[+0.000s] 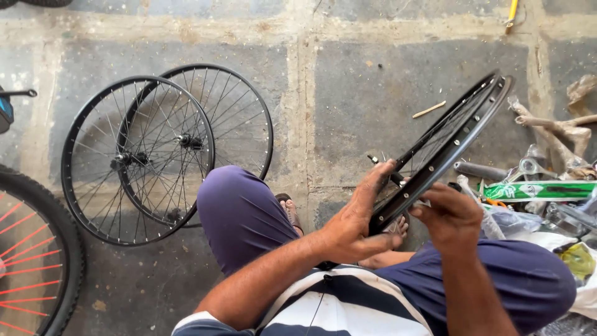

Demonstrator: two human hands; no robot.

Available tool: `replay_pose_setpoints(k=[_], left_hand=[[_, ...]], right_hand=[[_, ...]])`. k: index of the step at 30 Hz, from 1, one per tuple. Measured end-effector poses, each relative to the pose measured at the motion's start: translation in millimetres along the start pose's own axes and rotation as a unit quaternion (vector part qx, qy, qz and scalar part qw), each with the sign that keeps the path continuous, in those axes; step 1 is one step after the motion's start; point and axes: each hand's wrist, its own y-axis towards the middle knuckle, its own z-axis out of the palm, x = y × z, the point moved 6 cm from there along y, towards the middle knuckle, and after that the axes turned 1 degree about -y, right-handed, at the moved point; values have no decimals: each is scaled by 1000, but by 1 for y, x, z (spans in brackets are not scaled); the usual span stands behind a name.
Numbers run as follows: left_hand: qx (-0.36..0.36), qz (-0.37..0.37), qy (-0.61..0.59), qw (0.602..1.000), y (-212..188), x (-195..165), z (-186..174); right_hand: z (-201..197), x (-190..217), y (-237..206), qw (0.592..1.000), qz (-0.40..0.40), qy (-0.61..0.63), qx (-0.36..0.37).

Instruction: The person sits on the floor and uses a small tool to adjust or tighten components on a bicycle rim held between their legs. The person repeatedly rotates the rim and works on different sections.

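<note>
The person wears purple-blue trousers, kind of a violet shade, smooth fabric with a few soft creases over the knees. Up top there's a shirt with broad horizontal stripes, white and dark navy, short-sleeved so both forearms are bare. A thin dark cord runs down the front of the shirt from around the chest. One foot shows between the knees in a sandal with a dark strap. The left hand and the right hand are bare, no gloves, with dark grimy smudges on the fingers.
</note>
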Motion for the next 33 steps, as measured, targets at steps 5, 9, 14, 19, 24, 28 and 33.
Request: replay_pose_setpoints(k=[5,9,14,19,24,28,33], left_hand=[[-12,-3,43,999,0,3,10],[-15,-11,57,998,-1,7,9],[-15,-3,79,997,-6,9,10],[-15,-19,76,997,-8,10,13],[-20,-15,46,999,-8,11,1],[-22,-11,12,1000,-8,10,-1],[-35,-14,51,998,-8,9,3]], right_hand=[[36,0,21,953,194,154,171],[37,35,17,946,-100,-300,-74],[43,0,14,971,21,-198,133],[51,14,16,903,-188,-379,-77],[44,-10,30,981,164,-99,43],[30,-8,25,949,257,116,141],[41,16,9,878,-179,-430,-110]])
